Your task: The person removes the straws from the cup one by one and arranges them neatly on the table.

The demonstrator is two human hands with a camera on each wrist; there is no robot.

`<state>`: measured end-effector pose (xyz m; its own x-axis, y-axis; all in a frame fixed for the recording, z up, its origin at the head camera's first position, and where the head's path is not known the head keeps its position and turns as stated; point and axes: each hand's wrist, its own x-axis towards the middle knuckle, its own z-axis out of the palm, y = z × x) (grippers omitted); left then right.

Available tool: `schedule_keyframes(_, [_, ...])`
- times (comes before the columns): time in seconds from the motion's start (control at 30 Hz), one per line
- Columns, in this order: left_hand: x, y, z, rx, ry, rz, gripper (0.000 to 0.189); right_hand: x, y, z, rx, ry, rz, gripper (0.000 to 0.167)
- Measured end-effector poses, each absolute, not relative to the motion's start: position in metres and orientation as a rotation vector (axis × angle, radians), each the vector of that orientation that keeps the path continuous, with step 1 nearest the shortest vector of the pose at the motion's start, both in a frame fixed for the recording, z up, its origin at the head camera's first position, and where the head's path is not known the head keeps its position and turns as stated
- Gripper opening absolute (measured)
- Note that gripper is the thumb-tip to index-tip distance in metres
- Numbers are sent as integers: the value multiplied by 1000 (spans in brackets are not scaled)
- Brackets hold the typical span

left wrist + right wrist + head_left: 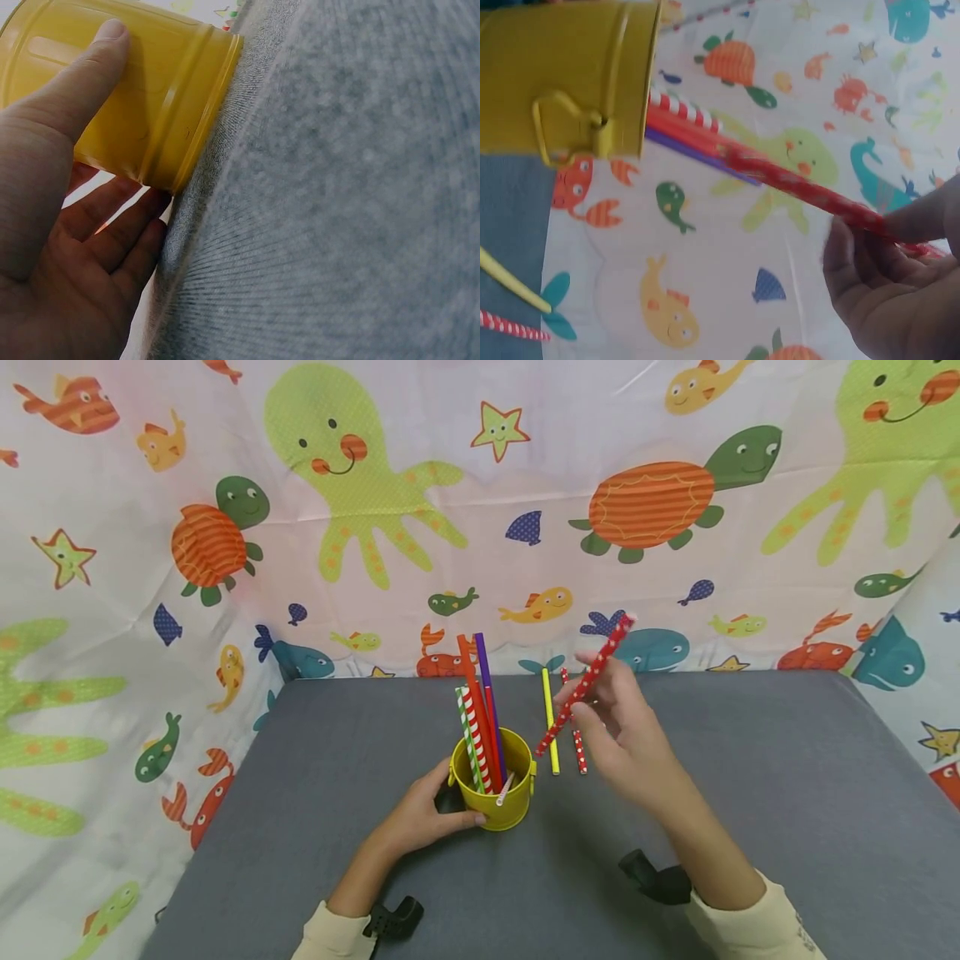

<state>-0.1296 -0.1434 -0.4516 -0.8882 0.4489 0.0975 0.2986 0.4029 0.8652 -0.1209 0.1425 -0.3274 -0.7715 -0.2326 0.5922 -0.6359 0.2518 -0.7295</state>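
A small yellow bucket (504, 810) stands upright on the table, holding several paper straws (480, 735) that lean to the left: striped, red and purple ones. My left hand (420, 814) grips its left side, with the thumb (86, 79) across the front wall and the fingers round behind. Pinched between thumb and fingers of my right hand (618, 727) is a red straw with white dots (592, 677). It slants in the air to the right of the bucket, its lower end near the rim. In the right wrist view the dotted straw (802, 185) overlaps the bucket's straws.
On the grey table (787, 793), right of the bucket, lie a yellow straw (554, 760) and another dotted red straw (580, 756), partly behind my right hand. A cloth printed with sea animals (465, 543) hangs behind the table and along its sides.
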Motion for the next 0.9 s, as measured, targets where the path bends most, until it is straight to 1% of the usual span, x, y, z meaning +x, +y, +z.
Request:
schedule_keyframes(0.1, [-136,-145,-467,678,2510,1501,92,-126,150,-327,770,-2083,1497,60])
schedule_keyframes(0.17, [-140,-148,-477,677,2511,1506,94,-130,154,-328,726,-2048,1485,59])
schedule_keyframes(0.23, [-142,-149,-480,686,2505,1510,94,-132,159,-330,655,-2037,1463,50])
schedule_keyframes(0.37, [-143,-151,-482,702,2497,1504,93,-138,169,-336,543,-2013,1453,28])
schedule_keyframes(0.47, [-143,-151,-482,707,2507,1487,93,-142,177,-340,506,-1981,1438,20])
schedule_keyframes(0.63, [-142,-151,-481,705,2512,1484,93,-149,193,-344,421,-2033,1370,20])
schedule_keyframes(0.8, [-143,-151,-482,701,2507,1492,94,-156,206,-355,239,-2279,1251,24])
schedule_keyframes(0.9, [-143,-150,-482,691,2512,1485,94,-160,214,-364,187,-2415,1161,26])
